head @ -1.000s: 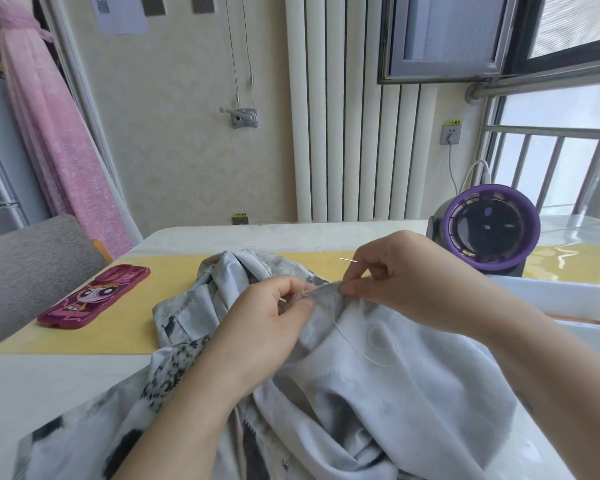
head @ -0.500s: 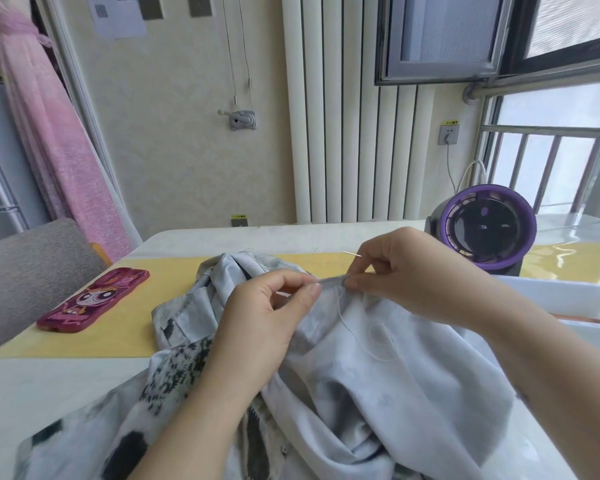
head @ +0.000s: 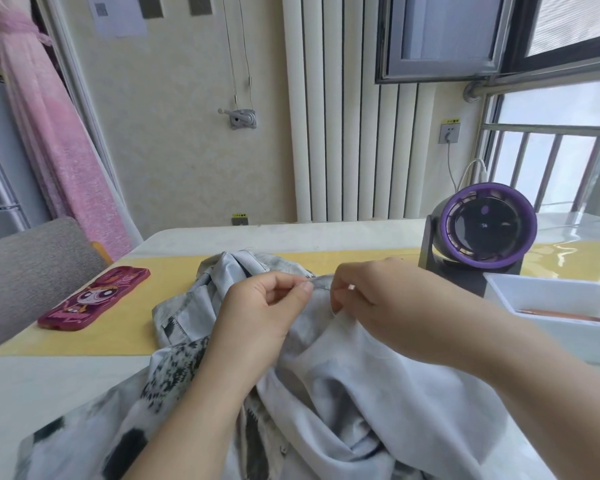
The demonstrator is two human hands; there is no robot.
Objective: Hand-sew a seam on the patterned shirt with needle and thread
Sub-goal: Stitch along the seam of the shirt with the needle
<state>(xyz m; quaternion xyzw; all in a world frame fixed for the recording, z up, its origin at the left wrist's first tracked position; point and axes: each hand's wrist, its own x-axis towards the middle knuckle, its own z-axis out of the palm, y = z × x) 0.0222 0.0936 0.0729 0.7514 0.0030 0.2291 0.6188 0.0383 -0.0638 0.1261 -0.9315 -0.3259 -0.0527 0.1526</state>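
Head view: your left hand [head: 267, 306] pinches the raised seam edge of the shirt [head: 343, 375] between thumb and forefinger. A thin sliver at those fingertips looks like the needle [head: 308, 279], though it is too fine to be sure. Your right hand [head: 378, 299] sits just beside it with the fingers curled, pinching the same fold from the other side. The rest of the shirt lies bunched on the table [head: 326, 233] and spills toward you.

Your fingertips nearly touch across a very short stretch of cloth, so the likeliest trouble is a prick. If the point comes out where your left thumb presses, it will go into skin. I cannot follow the thread at all. Slack hidden in the folds below could loop and knot when you pull, or snag a second layer and sew the bunched cloth to the seam. A hard tug could pucker the edge or pull the thread out of the eye. If either pinch loosens, the fold will slump and the stitch line will wander.

The pink phone [head: 94, 299], purple fan [head: 482, 230] and white tray [head: 551, 306] sit well apart from the work.
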